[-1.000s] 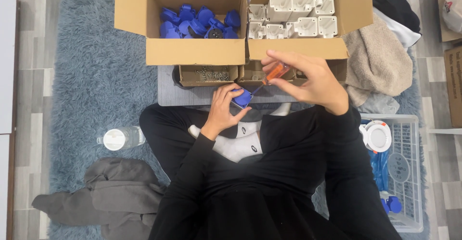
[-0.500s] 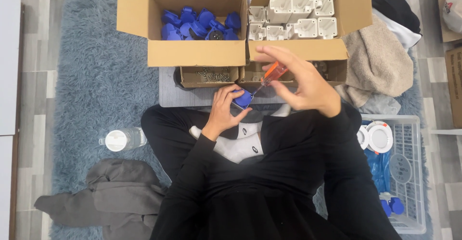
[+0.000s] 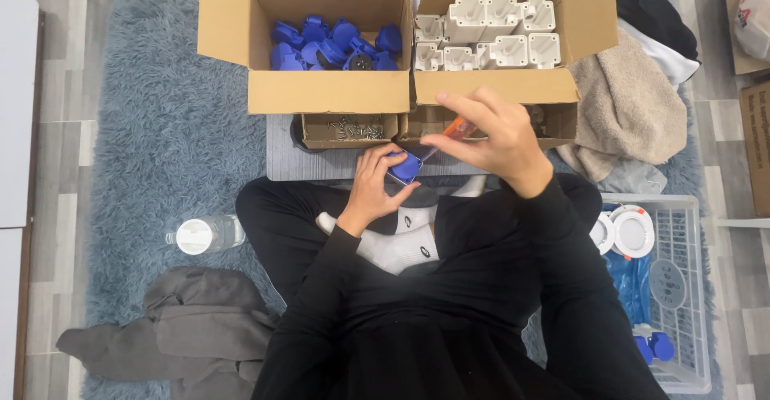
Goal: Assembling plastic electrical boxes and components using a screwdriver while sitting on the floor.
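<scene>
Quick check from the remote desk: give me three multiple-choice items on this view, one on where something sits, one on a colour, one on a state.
1. Where do the white plastic housings sit?
A. in the right-hand open cardboard box
B. on the blue shaggy rug
C. in the white wire basket

2. What colour is the small plastic part in the left hand?
A. white
B. blue
C. grey

3. How is the orange-handled screwdriver?
A. lying in a box
B. lying on the rug
C. gripped in the right hand, tip towards the part

Answers: 1 A, the housings fill that box; 2 B, blue shows between the fingers; 3 C, the handle shows under the right hand.
</scene>
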